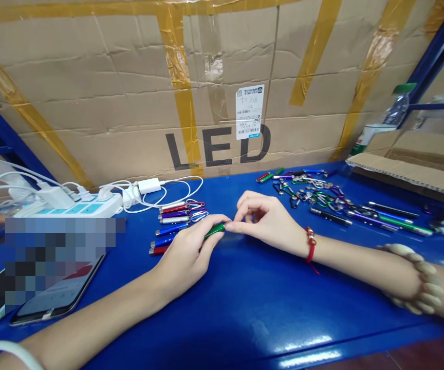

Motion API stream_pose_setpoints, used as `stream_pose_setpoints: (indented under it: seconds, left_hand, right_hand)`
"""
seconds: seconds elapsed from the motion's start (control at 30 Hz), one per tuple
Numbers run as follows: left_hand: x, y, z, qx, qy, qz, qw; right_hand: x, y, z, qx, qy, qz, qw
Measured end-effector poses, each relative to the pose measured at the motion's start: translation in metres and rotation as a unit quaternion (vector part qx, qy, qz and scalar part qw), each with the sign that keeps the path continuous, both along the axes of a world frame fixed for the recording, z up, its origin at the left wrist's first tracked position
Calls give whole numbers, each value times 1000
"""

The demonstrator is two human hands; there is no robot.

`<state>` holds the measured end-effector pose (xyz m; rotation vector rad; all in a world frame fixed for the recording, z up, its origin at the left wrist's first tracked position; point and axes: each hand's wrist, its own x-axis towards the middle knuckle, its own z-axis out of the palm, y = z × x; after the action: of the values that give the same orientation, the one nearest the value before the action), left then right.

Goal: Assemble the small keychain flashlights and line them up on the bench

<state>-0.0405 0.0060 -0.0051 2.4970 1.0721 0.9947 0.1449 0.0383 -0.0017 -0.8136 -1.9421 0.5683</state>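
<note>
My left hand [187,249] is closed around a small green keychain flashlight [215,229], its end pointing right. At that end, my right hand [266,221] pinches with thumb and forefinger; a tiny metal bit shows there, too small to make out. Beside and behind my left hand lies a row of finished-looking flashlights in red, purple, silver and blue, such as the silver flashlight [173,220], some with carabiner clips [196,204] attached. To the right, beyond my right hand, is a loose pile of carabiner clips [322,198] and small metal rings.
More flashlight tubes, including a black one [330,216], lie at right. A white power strip [91,206] with cables and a phone [58,293] occupy the left. A large cardboard box [129,103] stands behind the blue table [253,308]; a bottle [384,121] and open carton [410,172] are at right.
</note>
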Motion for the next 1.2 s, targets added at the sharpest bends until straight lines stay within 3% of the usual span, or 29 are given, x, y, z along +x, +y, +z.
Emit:
stream_pose_setpoints:
  seconds: [0.17, 0.33, 0.5, 0.8, 1.2]
  left_hand:
    - [0, 0, 0, -13, -1, 8, 1000]
    - [1, 1, 1, -32, -2, 14, 999]
    - [1, 1, 1, -44, -4, 3, 999]
    - [1, -1, 2, -66, 9, -3, 998]
    - [0, -4, 4, -56, 33, 10, 998]
  right_hand:
    - [5, 0, 2, 130, -24, 29, 991]
    - [9, 2, 1, 189, -72, 64, 977]
    - [9, 1, 1, 202, -61, 98, 973]
    - [7, -1, 1, 206, -60, 76, 974]
    - [4, 2, 3, 195, -54, 104, 974]
